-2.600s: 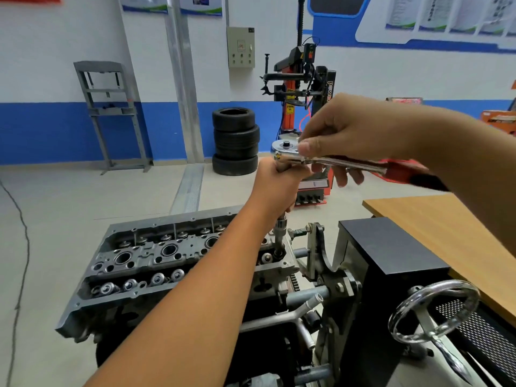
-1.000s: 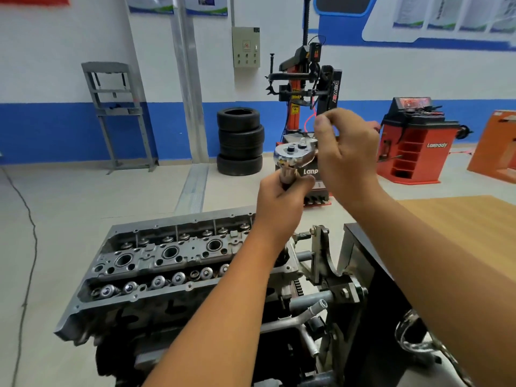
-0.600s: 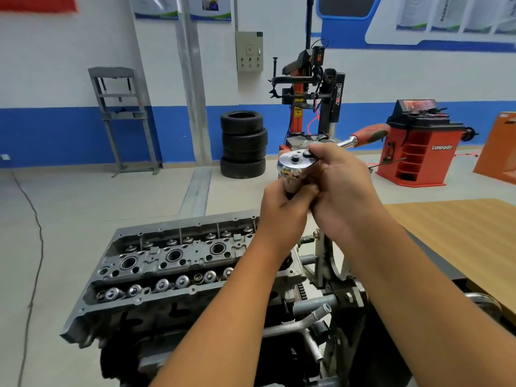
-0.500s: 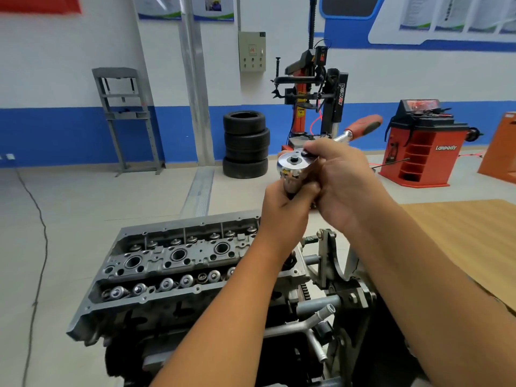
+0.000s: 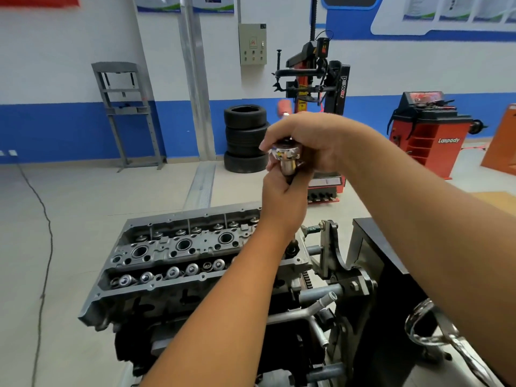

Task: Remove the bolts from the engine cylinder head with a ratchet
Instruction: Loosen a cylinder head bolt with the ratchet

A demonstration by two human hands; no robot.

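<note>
Head view. Ratchet (image 5: pixel 285 155) held upright above the right end of the cylinder head (image 5: pixel 178 255), its chrome head at the top and most of its shaft hidden.

Left hand (image 5: pixel 282 201): fingers curled round the vertical shaft just below the chrome head, gripping it. Forearm runs from near centre up to the tool and covers the right part of the cylinder head.

Right hand (image 5: pixel 310 138): cupped over the ratchet head from the right and above, fingers curled round it. Red handle end (image 5: pixel 284 106) pokes out on the far side of this hand, blurred.

Lower end of the shaft drops behind the left wrist toward the cylinder head's right end; a dark socket-like piece (image 5: pixel 293 248) shows there. Cannot tell whether it sits on a bolt.

Cylinder head lies open side up on the engine stand (image 5: pixel 346 277), long axis running left to right, below and near of both hands. Stand's chrome handwheel (image 5: pixel 427 328) at near right, partly behind the right forearm.

Background, far: stack of tyres (image 5: pixel 245 138), tyre changer (image 5: pixel 315 79), red wheel balancer (image 5: pixel 427 127), grey press frame (image 5: pixel 125 113), wooden worktop (image 5: pixel 494 198) edge at right.
</note>
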